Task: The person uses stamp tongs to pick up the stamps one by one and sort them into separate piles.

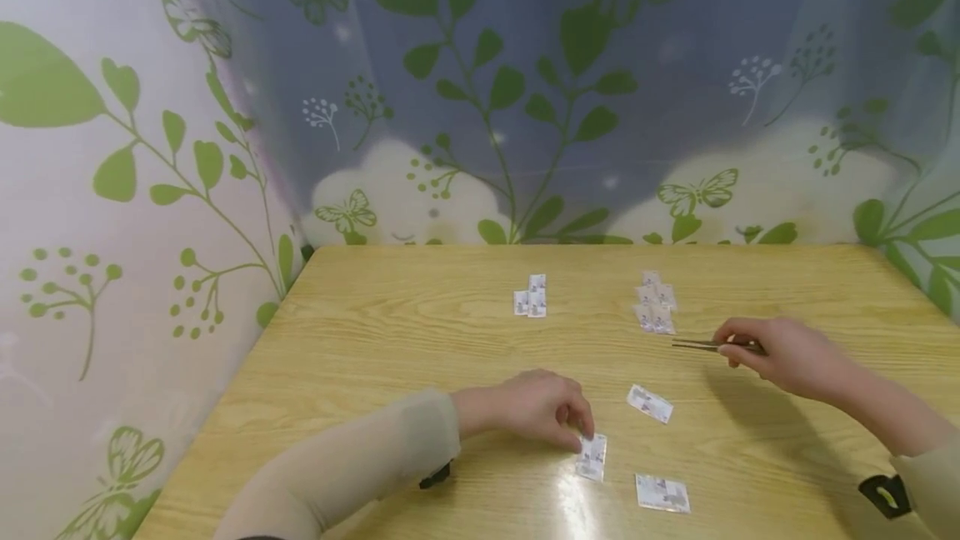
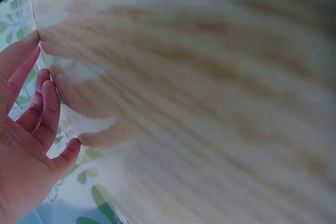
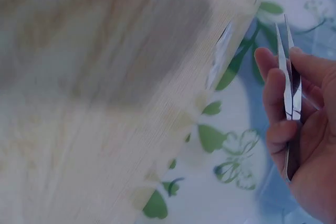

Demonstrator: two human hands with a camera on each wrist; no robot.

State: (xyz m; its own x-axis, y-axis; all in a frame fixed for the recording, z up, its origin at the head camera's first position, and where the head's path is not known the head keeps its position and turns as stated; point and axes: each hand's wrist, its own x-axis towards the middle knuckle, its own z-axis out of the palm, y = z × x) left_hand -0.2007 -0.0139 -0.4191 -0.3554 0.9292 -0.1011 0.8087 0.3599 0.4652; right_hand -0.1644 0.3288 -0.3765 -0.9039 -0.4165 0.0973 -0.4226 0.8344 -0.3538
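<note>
In the head view my left hand (image 1: 536,408) is low over the table, its thumb and index finger pinching the upper corner of a small flat white printed packet (image 1: 592,461). The left wrist view shows that hand (image 2: 31,114) from the palm side, other fingers loosely bent. My right hand (image 1: 787,352) grips metal tweezers (image 1: 701,345), their tips pointing left. Seen from the right wrist, the tweezers (image 3: 289,72) have their tips apart with nothing between them. Two similar packets lie loose, one tilted (image 1: 650,403) and one nearer me (image 1: 662,493).
A small group of white packets (image 1: 536,298) lies toward the back. Right of it is a larger group of pinkish packets (image 1: 655,305), just beyond the tweezers' tips. The wooden table (image 1: 390,332) ends at a leaf-patterned curtain (image 1: 480,148) behind and at left.
</note>
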